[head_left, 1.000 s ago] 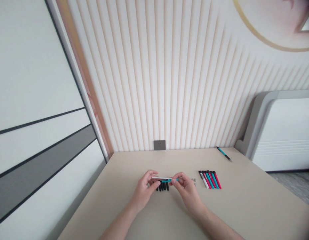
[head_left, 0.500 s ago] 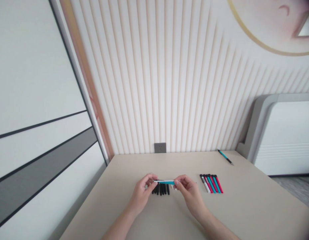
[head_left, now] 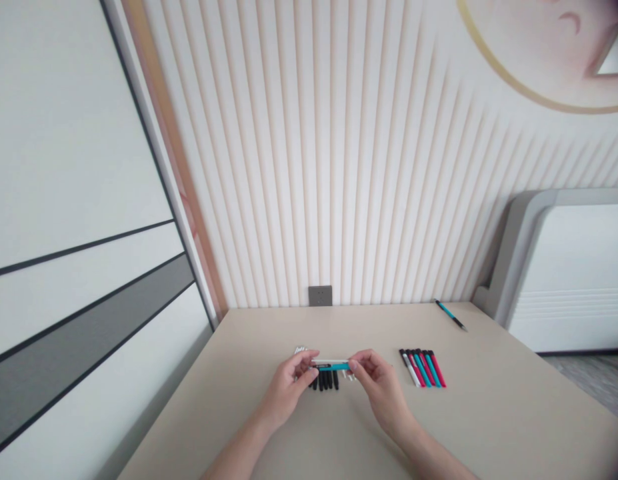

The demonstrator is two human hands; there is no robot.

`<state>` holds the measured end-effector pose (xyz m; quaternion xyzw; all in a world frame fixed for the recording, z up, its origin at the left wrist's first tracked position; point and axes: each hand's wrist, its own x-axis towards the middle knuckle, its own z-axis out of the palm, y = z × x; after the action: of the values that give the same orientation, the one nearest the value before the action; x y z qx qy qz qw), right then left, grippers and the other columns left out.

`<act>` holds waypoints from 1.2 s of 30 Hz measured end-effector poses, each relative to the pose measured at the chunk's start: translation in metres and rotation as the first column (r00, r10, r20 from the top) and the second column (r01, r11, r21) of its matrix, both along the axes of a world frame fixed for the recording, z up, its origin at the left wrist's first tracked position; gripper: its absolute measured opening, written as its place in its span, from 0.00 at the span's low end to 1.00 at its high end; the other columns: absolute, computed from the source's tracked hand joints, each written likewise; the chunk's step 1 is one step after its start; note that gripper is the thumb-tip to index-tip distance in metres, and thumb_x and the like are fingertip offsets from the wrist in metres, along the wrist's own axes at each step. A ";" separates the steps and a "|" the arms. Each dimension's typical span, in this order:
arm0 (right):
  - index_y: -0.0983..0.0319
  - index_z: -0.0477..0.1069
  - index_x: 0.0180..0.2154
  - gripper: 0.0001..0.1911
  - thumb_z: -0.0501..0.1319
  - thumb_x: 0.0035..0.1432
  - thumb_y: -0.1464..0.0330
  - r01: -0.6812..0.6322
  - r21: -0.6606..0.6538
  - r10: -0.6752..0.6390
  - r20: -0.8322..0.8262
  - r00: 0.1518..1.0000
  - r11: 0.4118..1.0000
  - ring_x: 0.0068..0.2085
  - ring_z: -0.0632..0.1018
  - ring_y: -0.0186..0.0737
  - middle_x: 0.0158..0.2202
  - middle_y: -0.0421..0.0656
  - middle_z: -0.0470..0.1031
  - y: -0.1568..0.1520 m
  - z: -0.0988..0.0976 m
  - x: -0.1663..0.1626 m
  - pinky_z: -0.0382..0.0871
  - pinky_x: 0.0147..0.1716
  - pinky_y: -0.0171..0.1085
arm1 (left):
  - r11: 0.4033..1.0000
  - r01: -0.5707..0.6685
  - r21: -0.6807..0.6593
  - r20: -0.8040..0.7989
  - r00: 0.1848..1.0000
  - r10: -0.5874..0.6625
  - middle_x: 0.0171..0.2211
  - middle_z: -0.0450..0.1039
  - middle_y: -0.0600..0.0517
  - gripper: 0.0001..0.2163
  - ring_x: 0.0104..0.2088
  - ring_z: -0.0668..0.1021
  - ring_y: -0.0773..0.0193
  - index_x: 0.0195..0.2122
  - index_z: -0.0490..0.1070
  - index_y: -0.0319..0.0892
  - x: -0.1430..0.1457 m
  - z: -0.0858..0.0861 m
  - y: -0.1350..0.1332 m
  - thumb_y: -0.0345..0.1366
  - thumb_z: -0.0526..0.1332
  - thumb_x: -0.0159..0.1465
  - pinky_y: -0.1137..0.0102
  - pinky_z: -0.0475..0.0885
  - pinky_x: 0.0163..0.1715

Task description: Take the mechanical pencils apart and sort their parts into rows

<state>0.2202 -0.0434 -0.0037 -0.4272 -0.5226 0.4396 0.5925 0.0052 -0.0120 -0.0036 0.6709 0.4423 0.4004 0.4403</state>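
A teal pen is held level just above the beige table, one end in each hand. My left hand pinches its left, whitish end. My right hand pinches the teal right end. Directly under the pen lie several black pen caps or parts in a short row. Small pale parts show just past my left fingers.
A row of several pens, black, white, red and teal, lies to the right of my hands. One teal pen lies alone near the far right of the table. A grey wall socket sits at the table's back edge.
The view shifted so the table sits a little lower in the picture. Both hands keep their pinch on the pen; the pen has turned level.
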 end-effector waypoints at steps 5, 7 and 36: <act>0.62 0.72 0.33 0.18 0.63 0.56 0.53 0.080 0.025 -0.081 0.044 0.996 0.996 0.31 0.73 0.40 0.30 0.44 0.75 0.003 -0.001 0.007 0.64 0.32 0.37 | 0.993 -0.020 0.120 -0.082 0.996 0.029 0.41 0.75 0.48 0.16 0.37 0.74 0.61 0.48 0.75 0.43 0.002 0.012 -0.004 0.44 0.59 0.64 0.68 0.69 0.40; 0.62 0.72 0.34 0.18 0.62 0.56 0.53 0.130 0.032 -0.131 0.044 0.990 0.991 0.31 0.72 0.39 0.30 0.44 0.74 0.005 0.002 0.014 0.64 0.31 0.36 | 0.985 0.001 0.170 -0.103 0.995 0.017 0.40 0.75 0.48 0.14 0.38 0.74 0.60 0.43 0.77 0.43 0.002 0.017 -0.005 0.44 0.57 0.65 0.69 0.69 0.39; 0.61 0.70 0.34 0.16 0.61 0.58 0.54 0.129 0.054 -0.132 0.058 0.990 0.990 0.33 0.73 0.39 0.29 0.43 0.73 0.002 0.023 0.030 0.66 0.31 0.36 | 0.929 -0.205 0.307 -0.032 0.974 0.225 0.42 0.74 0.48 0.12 0.43 0.75 0.60 0.43 0.73 0.43 -0.010 0.020 0.004 0.42 0.54 0.67 0.68 0.68 0.41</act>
<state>0.2507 -0.0415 0.0190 -0.4589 -0.5225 0.3733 0.6140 -0.0050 -0.0080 0.0166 0.6908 0.4611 0.4863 0.2713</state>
